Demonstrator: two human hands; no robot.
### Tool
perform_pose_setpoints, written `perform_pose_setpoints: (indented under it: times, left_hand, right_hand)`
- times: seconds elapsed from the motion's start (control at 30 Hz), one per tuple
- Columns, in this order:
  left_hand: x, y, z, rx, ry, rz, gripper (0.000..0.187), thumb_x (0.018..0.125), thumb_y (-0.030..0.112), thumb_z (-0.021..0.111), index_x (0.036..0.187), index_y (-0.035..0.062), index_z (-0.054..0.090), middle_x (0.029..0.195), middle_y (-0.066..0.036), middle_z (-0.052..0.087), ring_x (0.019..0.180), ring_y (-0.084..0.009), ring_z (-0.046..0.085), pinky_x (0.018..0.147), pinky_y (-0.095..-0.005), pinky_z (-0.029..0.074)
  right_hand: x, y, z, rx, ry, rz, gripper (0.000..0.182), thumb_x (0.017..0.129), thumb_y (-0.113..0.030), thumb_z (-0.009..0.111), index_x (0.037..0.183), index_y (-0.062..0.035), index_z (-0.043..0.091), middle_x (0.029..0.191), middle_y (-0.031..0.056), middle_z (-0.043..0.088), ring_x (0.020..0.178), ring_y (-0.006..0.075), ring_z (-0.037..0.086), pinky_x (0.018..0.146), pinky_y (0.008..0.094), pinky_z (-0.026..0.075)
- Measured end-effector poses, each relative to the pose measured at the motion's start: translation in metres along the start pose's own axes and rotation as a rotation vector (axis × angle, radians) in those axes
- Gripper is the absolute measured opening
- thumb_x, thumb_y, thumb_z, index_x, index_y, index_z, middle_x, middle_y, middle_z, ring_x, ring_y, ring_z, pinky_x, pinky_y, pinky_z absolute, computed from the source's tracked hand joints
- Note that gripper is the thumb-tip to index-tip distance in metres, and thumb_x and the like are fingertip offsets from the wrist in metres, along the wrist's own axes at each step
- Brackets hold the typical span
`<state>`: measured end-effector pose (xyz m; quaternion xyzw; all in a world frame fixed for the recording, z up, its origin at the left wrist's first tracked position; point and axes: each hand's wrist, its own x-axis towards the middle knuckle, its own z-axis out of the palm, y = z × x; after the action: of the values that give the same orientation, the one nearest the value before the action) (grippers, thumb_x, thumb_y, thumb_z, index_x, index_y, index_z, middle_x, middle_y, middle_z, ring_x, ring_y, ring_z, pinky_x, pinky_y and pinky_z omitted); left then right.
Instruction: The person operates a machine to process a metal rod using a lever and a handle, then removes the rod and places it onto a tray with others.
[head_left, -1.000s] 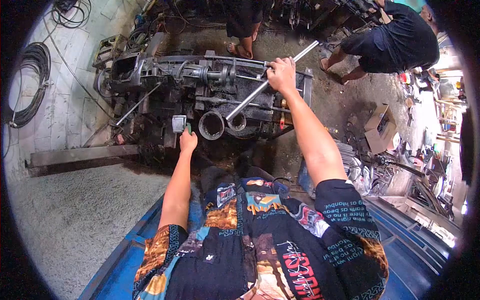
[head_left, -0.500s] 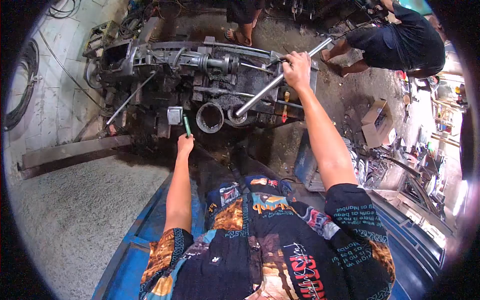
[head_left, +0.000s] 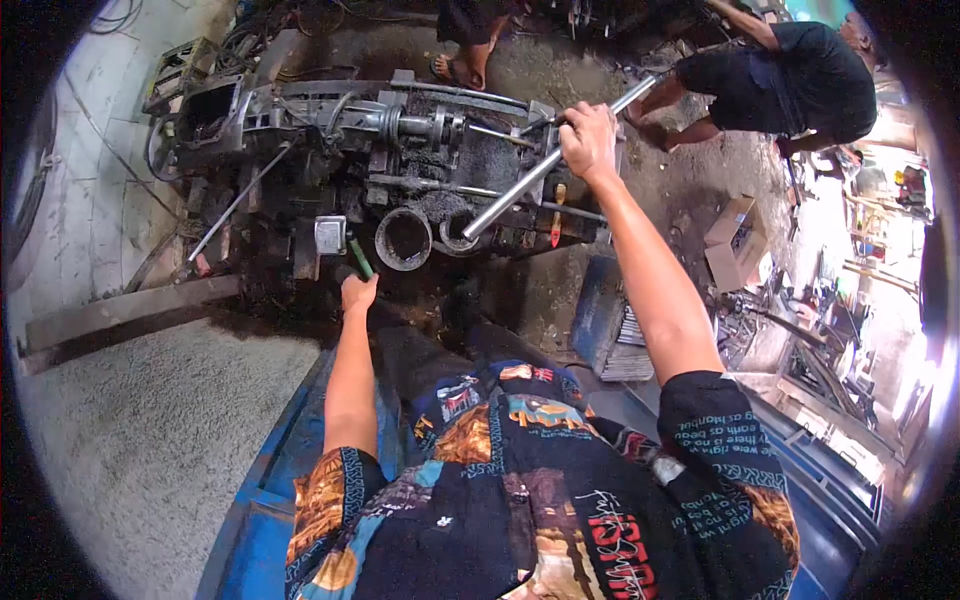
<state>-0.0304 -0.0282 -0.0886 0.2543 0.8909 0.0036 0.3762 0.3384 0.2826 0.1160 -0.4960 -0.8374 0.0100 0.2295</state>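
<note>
My right hand [head_left: 588,143] is wrapped round a shiny metal rod [head_left: 520,192], which slopes from a round cup [head_left: 458,236] on the machine up to the right. Lower and to the left, my left hand [head_left: 359,291] is closed round a short green handle [head_left: 360,258]; what its far end joins is not clear. Beside that handle are a square metal block [head_left: 330,236] and a larger round container [head_left: 381,238] with dark contents. The greasy, lathe-like machine [head_left: 415,122] stretches across in front of me, strewn with metal shavings.
A brush with a red tip [head_left: 557,225] lies at the machine's right end. An open cardboard box [head_left: 735,250] stands on the floor to the right, near piled metal scraps. One person [head_left: 800,85] bends over at upper right; another person's leg [head_left: 475,60] shows behind the machine.
The scene has slid slightly left in view. The green handle leans a bit more to the left. Both hands keep their holds, and the rod lies at much the same slant.
</note>
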Motion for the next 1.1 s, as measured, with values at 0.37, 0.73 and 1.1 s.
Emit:
perform_pose_setpoints:
  times: [0.37,0.73,1.1]
  left_hand:
    - [-0.166,0.163,-0.168,-0.298,0.035,0.702,0.057,0.092,0.041,0.061,0.122,-0.0060,0.059,0.104,-0.023,0.069,0.097,-0.0292,0.068,0.084,-0.0371,0.051]
    - [-0.200,0.250,-0.102,0.139,0.074,1.130,0.029,0.095,0.028,0.054,0.101,-0.0007,0.052,0.086,-0.025,0.066,0.077,-0.0441,0.065,0.067,-0.0552,0.052]
    - [-0.190,0.255,-0.082,0.032,0.120,1.081,0.040,0.095,0.036,0.057,0.082,-0.0016,0.050,0.064,-0.027,0.059,0.065,-0.0477,0.060,0.056,-0.0542,0.047]
  right_hand:
    - [0.006,-0.010,-0.016,-0.009,-0.185,0.038,0.035,0.080,-0.033,0.059,0.096,-0.0058,0.072,0.097,0.0113,0.064,0.106,0.0307,0.055,0.111,0.0478,0.029]
    - [0.015,0.012,-0.030,-0.087,-0.365,0.014,0.042,0.088,-0.042,0.057,0.095,-0.0049,0.073,0.108,0.0128,0.065,0.116,0.0307,0.052,0.110,0.0482,0.030]
    - [0.049,0.104,-0.031,-0.073,-0.344,0.026,0.042,0.085,-0.045,0.055,0.094,-0.0089,0.075,0.102,0.0082,0.069,0.112,0.0280,0.053,0.109,0.0595,0.025]
